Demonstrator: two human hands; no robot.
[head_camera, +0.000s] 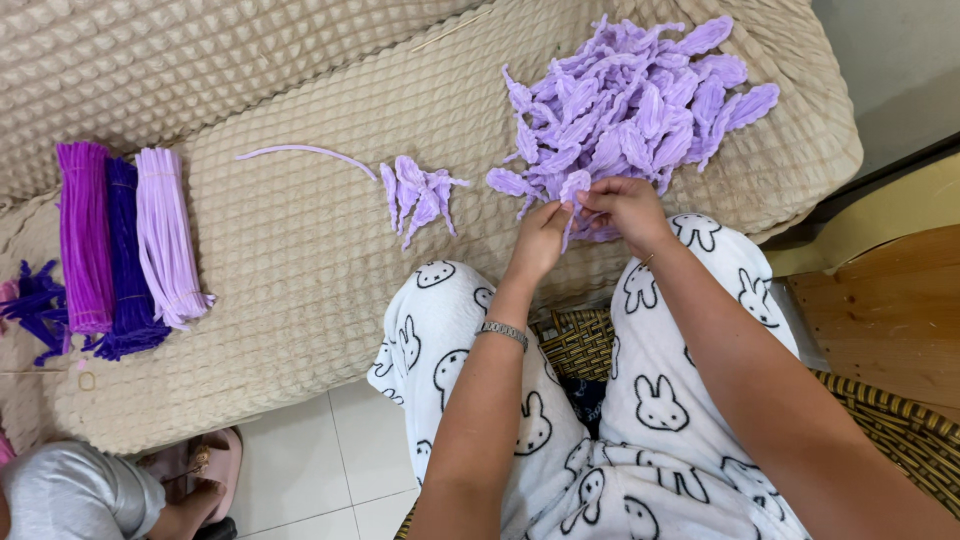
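Observation:
My left hand (540, 238) and my right hand (625, 207) meet at the near edge of a big heap of lilac pipe-cleaner petals (630, 105). Both pinch one lilac petal piece (574, 190) between their fingertips. The heap lies on a beige quilted sofa cover (300, 250). A small cluster of a few finished lilac petals (420, 195) rests to the left of my hands. A single curved lilac pipe cleaner (305, 152) lies further left.
Three bundles of straight pipe cleaners, magenta (82, 235), dark purple (128, 260) and pale lilac (168, 235), lie at the left, with dark purple scraps (35, 300) beside them. Another person's foot in a pink slipper (205, 480) shows at the lower left. A wicker seat (575, 340) is under me.

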